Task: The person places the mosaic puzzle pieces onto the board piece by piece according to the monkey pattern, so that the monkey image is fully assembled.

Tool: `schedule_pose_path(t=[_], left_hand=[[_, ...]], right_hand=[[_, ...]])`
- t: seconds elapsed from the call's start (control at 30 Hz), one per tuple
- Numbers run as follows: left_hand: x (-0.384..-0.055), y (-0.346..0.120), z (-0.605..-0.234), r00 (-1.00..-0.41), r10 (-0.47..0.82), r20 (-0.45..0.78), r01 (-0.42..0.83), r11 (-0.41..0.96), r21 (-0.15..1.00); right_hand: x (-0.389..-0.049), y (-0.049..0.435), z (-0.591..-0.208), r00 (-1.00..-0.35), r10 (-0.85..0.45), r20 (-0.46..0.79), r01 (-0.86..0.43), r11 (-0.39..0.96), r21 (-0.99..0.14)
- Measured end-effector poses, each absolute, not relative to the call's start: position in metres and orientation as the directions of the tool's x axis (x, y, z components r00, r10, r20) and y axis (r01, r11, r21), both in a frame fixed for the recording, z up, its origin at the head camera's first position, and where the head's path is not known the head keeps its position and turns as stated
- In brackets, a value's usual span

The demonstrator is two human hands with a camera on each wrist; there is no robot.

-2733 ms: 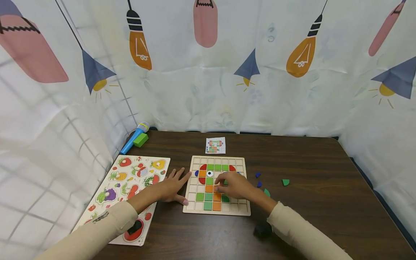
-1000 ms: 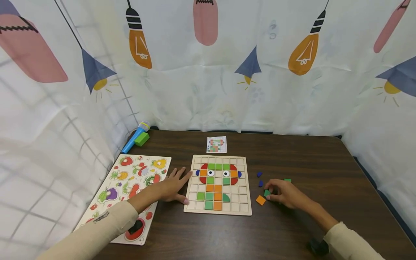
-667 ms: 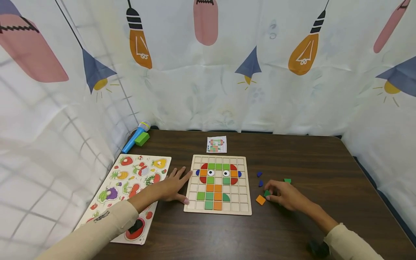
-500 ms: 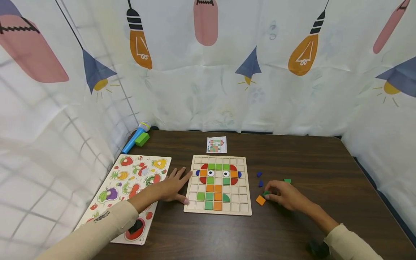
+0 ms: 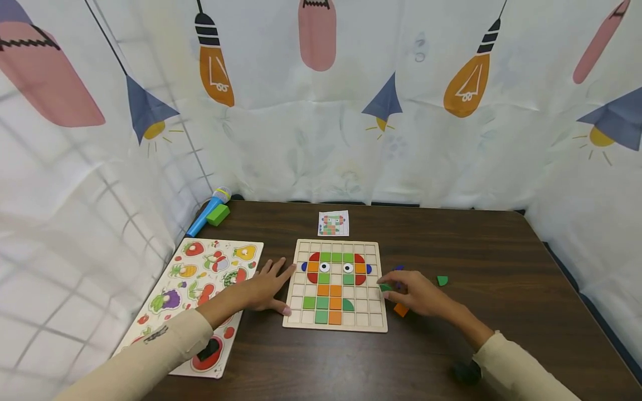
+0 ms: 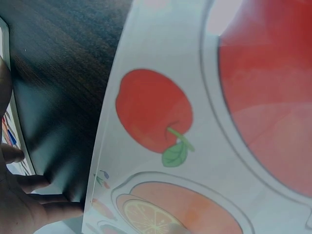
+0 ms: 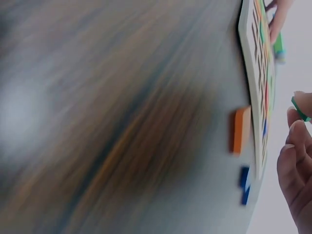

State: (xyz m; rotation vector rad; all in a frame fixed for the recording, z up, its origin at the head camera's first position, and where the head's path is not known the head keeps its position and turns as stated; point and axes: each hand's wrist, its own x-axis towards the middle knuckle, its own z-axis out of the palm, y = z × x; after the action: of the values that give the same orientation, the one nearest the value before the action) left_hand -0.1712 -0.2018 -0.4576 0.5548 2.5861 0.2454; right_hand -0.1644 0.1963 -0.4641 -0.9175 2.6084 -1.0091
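My right hand (image 5: 416, 292) pinches a small green quarter-circle piece (image 5: 385, 287) between thumb and fingertips, right at the right edge of the wooden grid board (image 5: 368, 321). In the right wrist view the green piece (image 7: 299, 110) shows edge-on in the pinch. Coloured tiles on the board form a face with round eyes, and below it orange and green squares plus a green quarter circle (image 5: 348, 304). My left hand (image 5: 267, 287) lies with fingers spread, fingertips and thumb at the board's left edge.
Under and near my right hand are an orange square (image 5: 400, 311) and small blue pieces (image 5: 399, 268); farther right lies another green piece (image 5: 442, 280). Behind the board is a pattern card (image 5: 333, 223). On the left are a fruit puzzle board (image 5: 173, 278), a toy microphone (image 5: 200, 220) and green block (image 5: 218, 215).
My right hand left the board for the loose pieces, picked up the green quarter circle and carried it left to the board's edge. An orange square now lies on the table. My left hand stayed put.
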Motion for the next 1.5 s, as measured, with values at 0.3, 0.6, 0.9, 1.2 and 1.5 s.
schedule_pose_path(t=[0.3,0.6,0.9,1.2,1.5], left_hand=[[-0.171,-0.203,-0.458,-0.802,0.425,-0.419,0.339,0.902,0.267],[-0.171,-0.203,-0.458,-0.801,0.427,-0.419,0.338,0.901,0.271],[-0.172,-0.202,-0.458,-0.798,0.428,-0.425,0.344,0.902,0.262],[-0.172,-0.203,-0.458,-0.797,0.424,-0.43,0.341,0.904,0.259],[-0.172,-0.203,-0.459,-0.798,0.42,-0.433,0.334,0.905,0.263]], right_hand=[[-0.177,0.143,-0.465,-0.728,-0.684,0.044,-0.534,0.527,-0.661],[-0.184,0.09,-0.464,-0.698,-0.715,-0.02,-0.525,0.531,-0.666],[-0.19,0.061,-0.466,-0.706,-0.708,0.0,-0.545,0.543,-0.639],[-0.192,0.043,-0.468,-0.725,-0.686,-0.056,-0.506,0.587,-0.632],[-0.193,0.041,-0.466,-0.734,-0.672,-0.097,-0.516,0.645,-0.564]])
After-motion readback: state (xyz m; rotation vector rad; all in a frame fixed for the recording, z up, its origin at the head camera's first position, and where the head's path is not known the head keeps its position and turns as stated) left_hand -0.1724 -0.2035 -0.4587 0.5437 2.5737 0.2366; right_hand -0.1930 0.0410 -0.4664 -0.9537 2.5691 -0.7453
